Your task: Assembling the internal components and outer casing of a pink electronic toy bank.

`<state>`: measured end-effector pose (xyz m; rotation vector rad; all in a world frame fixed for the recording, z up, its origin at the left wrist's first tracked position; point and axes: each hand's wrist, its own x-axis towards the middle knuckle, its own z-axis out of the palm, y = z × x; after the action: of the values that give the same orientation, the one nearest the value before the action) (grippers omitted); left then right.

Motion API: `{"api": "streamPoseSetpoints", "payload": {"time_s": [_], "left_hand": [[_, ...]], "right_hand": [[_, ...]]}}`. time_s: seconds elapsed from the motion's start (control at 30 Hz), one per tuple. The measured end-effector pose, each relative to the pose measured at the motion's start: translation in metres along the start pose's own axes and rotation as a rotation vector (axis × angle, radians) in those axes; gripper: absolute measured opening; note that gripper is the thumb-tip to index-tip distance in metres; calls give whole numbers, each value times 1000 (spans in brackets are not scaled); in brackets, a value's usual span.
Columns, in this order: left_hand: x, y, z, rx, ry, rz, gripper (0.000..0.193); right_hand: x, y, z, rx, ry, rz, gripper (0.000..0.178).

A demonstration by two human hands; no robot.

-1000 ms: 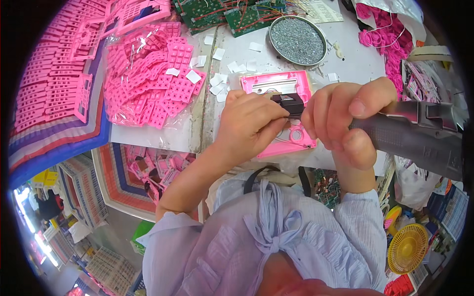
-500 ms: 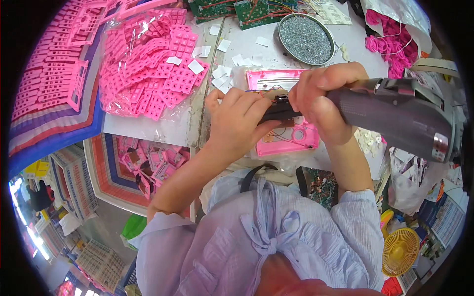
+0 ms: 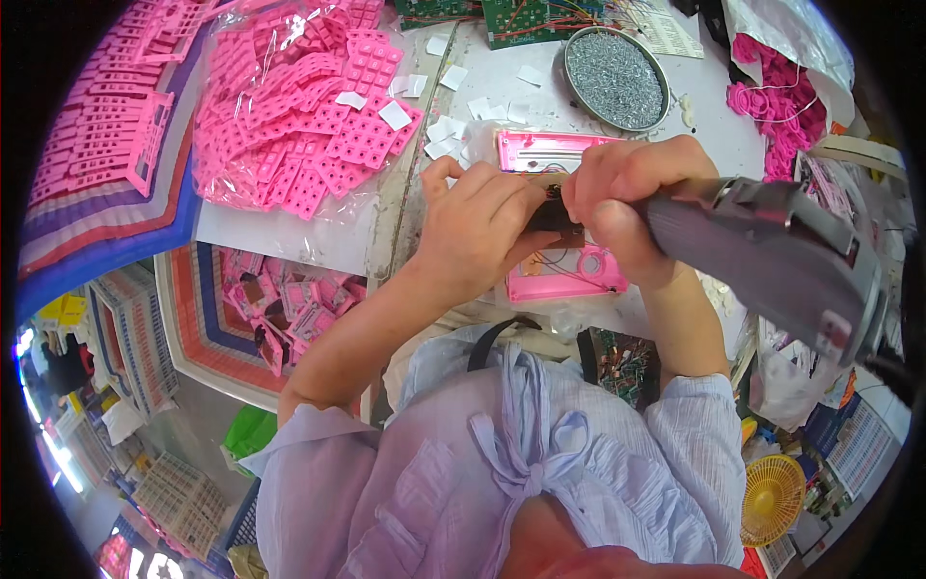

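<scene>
My right hand (image 3: 641,198) is wrapped round a dark grey electric screwdriver (image 3: 772,256), its thick body slanting down to the right. The screwdriver's tip is hidden behind my fingers. My left hand (image 3: 477,227) grips a small black part (image 3: 548,218), and the fingertips of both hands meet around it. Under the hands lies an open pink plastic casing (image 3: 567,286) with thin wires inside. Its far strip shows beyond my knuckles, while its middle is covered by my hands. Just past them stands a round metal dish (image 3: 665,85) full of small screws.
A clear bag of pink keypad pieces (image 3: 318,125) lies at the left, beside stacked pink frames (image 3: 96,116). Green circuit boards (image 3: 540,19) and white paper squares (image 3: 449,130) are at the back. A lined bin (image 3: 217,347) of pink parts stands below left.
The screwdriver's rear end has dropped, so its body slants more steeply. My hands stay together over the casing. The bench has shifted slightly rightward in view.
</scene>
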<state>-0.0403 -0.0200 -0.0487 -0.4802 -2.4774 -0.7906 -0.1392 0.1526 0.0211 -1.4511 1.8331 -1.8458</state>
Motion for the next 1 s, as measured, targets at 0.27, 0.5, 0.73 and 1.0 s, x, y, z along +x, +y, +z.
{"api": "streamPoseSetpoints", "payload": {"time_s": [0.27, 0.5, 0.73, 1.0], "left_hand": [[-1, 0, 5, 14, 18, 2, 52], [-2, -8, 2, -25, -102, -68, 50], [-9, -6, 13, -354, 63, -307, 58], [-2, 10, 10, 10, -96, -213, 68]], "right_hand": [[-6, 9, 0, 31, 68, -39, 38], [-28, 1, -36, -638, -333, 366, 78], [-22, 22, -51, -433, -122, 515, 26], [18, 20, -43, -1003, -240, 697, 34]]}}
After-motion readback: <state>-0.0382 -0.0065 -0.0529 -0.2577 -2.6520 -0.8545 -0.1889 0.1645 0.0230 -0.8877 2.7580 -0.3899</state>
